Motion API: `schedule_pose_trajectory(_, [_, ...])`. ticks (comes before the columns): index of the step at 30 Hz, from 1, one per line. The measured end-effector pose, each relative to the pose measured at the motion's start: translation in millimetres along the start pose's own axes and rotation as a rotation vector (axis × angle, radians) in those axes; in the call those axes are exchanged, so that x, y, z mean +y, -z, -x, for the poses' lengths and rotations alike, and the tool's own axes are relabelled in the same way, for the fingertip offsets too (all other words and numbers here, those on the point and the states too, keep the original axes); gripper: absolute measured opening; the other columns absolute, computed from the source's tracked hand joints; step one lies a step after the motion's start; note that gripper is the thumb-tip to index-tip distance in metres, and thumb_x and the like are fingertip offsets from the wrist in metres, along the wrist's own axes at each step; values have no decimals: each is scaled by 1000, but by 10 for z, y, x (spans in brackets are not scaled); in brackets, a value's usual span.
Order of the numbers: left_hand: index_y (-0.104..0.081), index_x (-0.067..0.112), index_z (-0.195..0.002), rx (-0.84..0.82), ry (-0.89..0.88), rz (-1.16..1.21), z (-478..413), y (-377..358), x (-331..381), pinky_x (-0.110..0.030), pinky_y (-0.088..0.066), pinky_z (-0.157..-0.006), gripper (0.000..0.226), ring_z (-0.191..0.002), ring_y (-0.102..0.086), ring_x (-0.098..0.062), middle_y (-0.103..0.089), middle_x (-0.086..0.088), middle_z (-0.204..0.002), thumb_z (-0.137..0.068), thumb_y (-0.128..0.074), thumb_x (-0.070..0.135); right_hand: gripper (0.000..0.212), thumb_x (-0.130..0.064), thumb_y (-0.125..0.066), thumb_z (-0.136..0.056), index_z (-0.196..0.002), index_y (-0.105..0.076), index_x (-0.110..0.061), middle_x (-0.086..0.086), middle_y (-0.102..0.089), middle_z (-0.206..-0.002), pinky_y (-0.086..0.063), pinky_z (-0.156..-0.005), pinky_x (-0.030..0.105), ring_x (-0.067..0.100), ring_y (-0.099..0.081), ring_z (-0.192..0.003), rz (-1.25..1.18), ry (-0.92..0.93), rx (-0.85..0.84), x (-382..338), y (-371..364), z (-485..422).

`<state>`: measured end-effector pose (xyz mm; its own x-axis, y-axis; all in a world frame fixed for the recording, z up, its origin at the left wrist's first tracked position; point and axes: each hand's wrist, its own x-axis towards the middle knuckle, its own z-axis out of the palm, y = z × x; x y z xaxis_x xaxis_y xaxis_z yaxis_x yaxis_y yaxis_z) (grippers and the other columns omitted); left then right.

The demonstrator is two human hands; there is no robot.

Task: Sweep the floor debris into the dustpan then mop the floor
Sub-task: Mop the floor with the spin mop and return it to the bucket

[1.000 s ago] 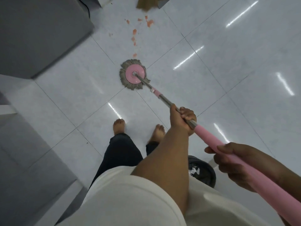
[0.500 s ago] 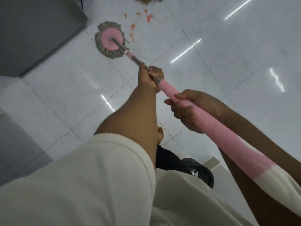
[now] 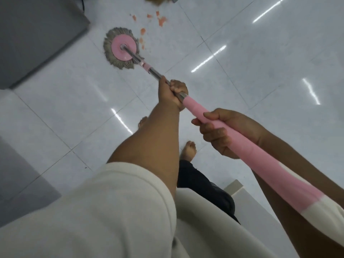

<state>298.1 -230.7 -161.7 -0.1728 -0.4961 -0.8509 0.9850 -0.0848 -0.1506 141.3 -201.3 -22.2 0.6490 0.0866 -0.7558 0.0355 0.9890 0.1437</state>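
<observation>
Mopping step. Left hand wraps the mop pole; right hand closes its grip on the pink handle. Mop head flat on floor, just beside orange debris. Judgement: debris unswept; next stroke risks smearing it.

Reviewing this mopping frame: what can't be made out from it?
- Brown item, head view: cut off by the top edge; broom or not, unclear.
- Dustpan: not in view.
- Left foot: mostly hidden behind the left arm.
- Orange debris: too small to identify.
- Mop head: whether wet, cannot tell.
</observation>
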Motion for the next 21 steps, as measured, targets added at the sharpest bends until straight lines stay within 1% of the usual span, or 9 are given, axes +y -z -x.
schedule_pose_trajectory(5, [-38,18,-65,36,104,-39,316,338,-1059,-12,-30,-26,44,-24,-34,-6,-34,5,-35,-97,-47,47,25,-17,-63,-84,-105,-58,-6,1,-50,-62,-42,-33,19,8,-47,-39,-61,-9,87,526,520,887])
schedule_pose_trajectory(8, [-37,18,-64,33,151,-48,457,481,-1504,-12,-29,-26,44,-25,-33,-6,-34,6,-37,-97,-44,46,43,-13,-80,-70,-108,-60,-5,4,-50,-59,-42,-31,22,11,-46,-36,-110,-27,127,738,687,1270])
schedule_pose_trajectory(10, [-38,18,-64,24,160,-66,476,492,-1586,-12,-28,-26,44,-25,-33,-6,-34,7,-38,-97,-45,48,49,-11,-84,-65,-108,-61,-5,4,-48,-59,-41,-29,23,11,-45,-35,-121,-44,130,739,699,1354])
schedule_pose_trajectory(13, [-39,18,-63,9,132,-82,389,375,-1418,-12,-29,-27,46,-25,-34,-6,-34,6,-37,-96,-46,50,49,-11,-82,-66,-108,-59,-5,3,-49,-58,-40,-29,22,10,-45,-35,-77,-57,122,548,608,1229])
schedule_pose_trajectory(14, [-38,18,-63,1,118,-82,332,305,-1305,-12,-29,-27,47,-25,-34,-6,-34,6,-36,-97,-47,49,45,-12,-80,-68,-107,-59,-5,2,-49,-59,-39,-29,21,10,-45,-35,-62,-49,124,451,558,1143])
schedule_pose_trajectory(15, [-38,18,-63,-9,107,-69,268,226,-1170,-11,-29,-27,47,-25,-34,-6,-35,5,-35,-97,-47,49,37,-14,-74,-74,-107,-58,-6,2,-49,-59,-40,-29,20,9,-46,-35,-44,-36,127,346,496,1037])
schedule_pose_trajectory(17, [-38,18,-63,-37,98,-2,125,38,-841,-11,-29,-27,47,-24,-35,-6,-35,5,-34,-98,-47,49,23,-19,-56,-87,-107,-56,-7,0,-49,-59,-41,-32,18,7,-46,-37,-10,-13,113,101,335,776])
schedule_pose_trajectory(19, [-38,17,-64,-66,94,37,-33,-185,-452,-11,-30,-26,47,-23,-35,-6,-36,4,-34,-98,-49,48,25,-23,-44,-91,-107,-54,-7,-2,-51,-59,-43,-35,17,5,-47,-39,15,-8,57,-191,148,470])
schedule_pose_trajectory(21, [-38,17,-64,-75,70,30,-198,-439,-27,-11,-30,-26,47,-23,-36,-7,-36,3,-33,-98,-49,47,25,-24,-43,-91,-106,-53,-7,-2,-52,-60,-45,-38,16,5,-49,-41,27,-9,4,-516,-61,150])
